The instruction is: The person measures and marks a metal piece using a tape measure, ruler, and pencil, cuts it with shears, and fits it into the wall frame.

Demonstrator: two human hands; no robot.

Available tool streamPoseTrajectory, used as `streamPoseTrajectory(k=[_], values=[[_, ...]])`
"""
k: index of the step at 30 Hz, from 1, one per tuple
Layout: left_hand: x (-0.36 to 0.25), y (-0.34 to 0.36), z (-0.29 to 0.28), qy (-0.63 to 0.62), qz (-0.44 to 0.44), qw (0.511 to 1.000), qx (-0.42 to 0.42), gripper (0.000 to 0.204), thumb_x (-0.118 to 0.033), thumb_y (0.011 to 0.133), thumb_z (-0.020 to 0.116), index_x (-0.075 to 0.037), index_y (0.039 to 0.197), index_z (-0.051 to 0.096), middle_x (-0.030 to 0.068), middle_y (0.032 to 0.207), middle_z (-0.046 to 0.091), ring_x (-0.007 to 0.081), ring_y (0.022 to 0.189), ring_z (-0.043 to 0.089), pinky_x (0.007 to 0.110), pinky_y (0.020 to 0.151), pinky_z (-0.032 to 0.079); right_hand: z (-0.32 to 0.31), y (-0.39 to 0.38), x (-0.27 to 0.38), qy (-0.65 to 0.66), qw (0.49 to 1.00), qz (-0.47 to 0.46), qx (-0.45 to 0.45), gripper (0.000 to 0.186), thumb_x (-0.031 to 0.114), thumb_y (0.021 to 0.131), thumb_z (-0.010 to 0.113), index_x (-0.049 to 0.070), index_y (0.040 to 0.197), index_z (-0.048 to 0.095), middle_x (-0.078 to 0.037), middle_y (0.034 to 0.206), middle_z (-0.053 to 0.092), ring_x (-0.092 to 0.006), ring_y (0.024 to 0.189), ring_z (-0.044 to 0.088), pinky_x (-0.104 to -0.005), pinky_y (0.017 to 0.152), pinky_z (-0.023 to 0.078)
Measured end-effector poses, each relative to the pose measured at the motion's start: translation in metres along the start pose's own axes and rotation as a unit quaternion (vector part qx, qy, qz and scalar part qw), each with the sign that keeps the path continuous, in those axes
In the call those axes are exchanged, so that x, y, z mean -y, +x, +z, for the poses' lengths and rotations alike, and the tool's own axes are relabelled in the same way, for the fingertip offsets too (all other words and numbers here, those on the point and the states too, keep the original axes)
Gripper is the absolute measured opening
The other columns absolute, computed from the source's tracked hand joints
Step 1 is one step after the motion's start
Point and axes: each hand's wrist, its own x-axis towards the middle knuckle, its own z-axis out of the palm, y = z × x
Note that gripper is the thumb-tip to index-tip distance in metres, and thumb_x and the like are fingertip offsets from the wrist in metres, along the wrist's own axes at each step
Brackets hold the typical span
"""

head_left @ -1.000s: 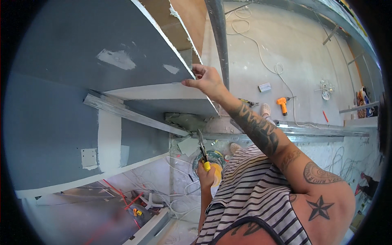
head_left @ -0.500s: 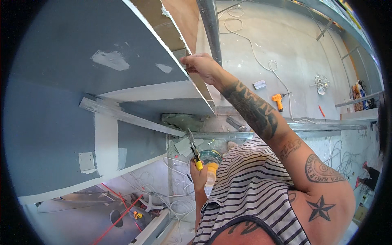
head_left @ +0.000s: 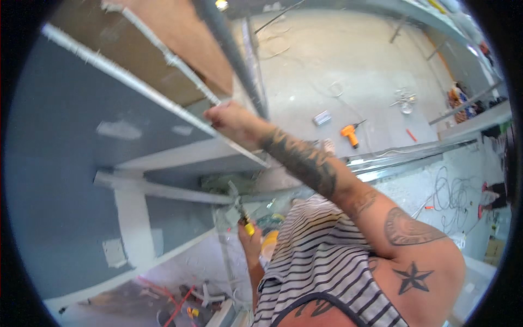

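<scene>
My right hand (head_left: 226,117) is up at the cut edge of a grey plasterboard wall (head_left: 71,109), its bent fingers closed at the gap between the two white board edges. Motion blur and the hand itself hide what the fingertips grip, if anything. Lower down, my left hand (head_left: 250,242) grips a hand tool (head_left: 246,219) with a black-and-yellow handle and a narrow, curved metal end pointing up; its exact kind is unclear. Beside that hand, a yellow container (head_left: 269,244) is partly hidden by my striped top.
A grey metal upright (head_left: 231,52) stands just beyond my right hand. An orange drill (head_left: 350,134), a small pale box (head_left: 322,117) and a red stick-like item (head_left: 411,135) lie on the floor. Tangled cables (head_left: 452,199) lie at right, and red bars (head_left: 177,300) at lower left.
My view has shifted and turned, so the wall's gap shows wider. The right hand stays at the board edge, and the left keeps its grip on the tool.
</scene>
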Motion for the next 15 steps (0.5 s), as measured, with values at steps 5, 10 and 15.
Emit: streamPoseTrajectory(k=[5,10,15], values=[[-0.011,-0.014,-0.001,-0.045,0.006,0.998,-0.044,0.037,-0.003,0.072,0.06,-0.004,0.108,0.051,0.003,0.089,0.051,0.0144,0.081,0.051,0.028,0.077,0.044,0.026,-0.003,0.001,0.173,0.982,0.077,-0.008,0.019,0.017,0.086,0.066,0.003,0.073,0.065,-0.002,0.065,0.055,-0.0114,0.06,0.048,-0.0286,0.054,0.038],[-0.013,-0.031,0.005,-0.086,0.021,0.996,-0.019,0.049,0.001,0.069,0.059,-0.002,0.117,0.05,0.0049,0.097,0.054,0.0166,0.088,0.053,0.03,0.085,0.045,0.023,0.002,-0.009,0.192,0.978,0.074,0.013,0.02,0.021,0.087,0.067,0.003,0.082,0.064,0.0,0.067,0.053,-0.0119,0.061,0.049,-0.0286,0.056,0.04],[-0.025,-0.04,0.013,0.006,0.066,0.998,0.016,0.07,0.001,0.068,0.061,-0.001,0.136,0.043,0.0083,0.108,0.056,0.0194,0.102,0.054,0.031,0.095,0.042,0.003,0.001,-0.009,0.239,0.959,0.105,0.113,0.023,0.032,0.097,0.059,0.016,0.081,0.054,0.008,0.067,0.043,-0.0054,0.061,0.04,-0.0221,0.056,0.032]])
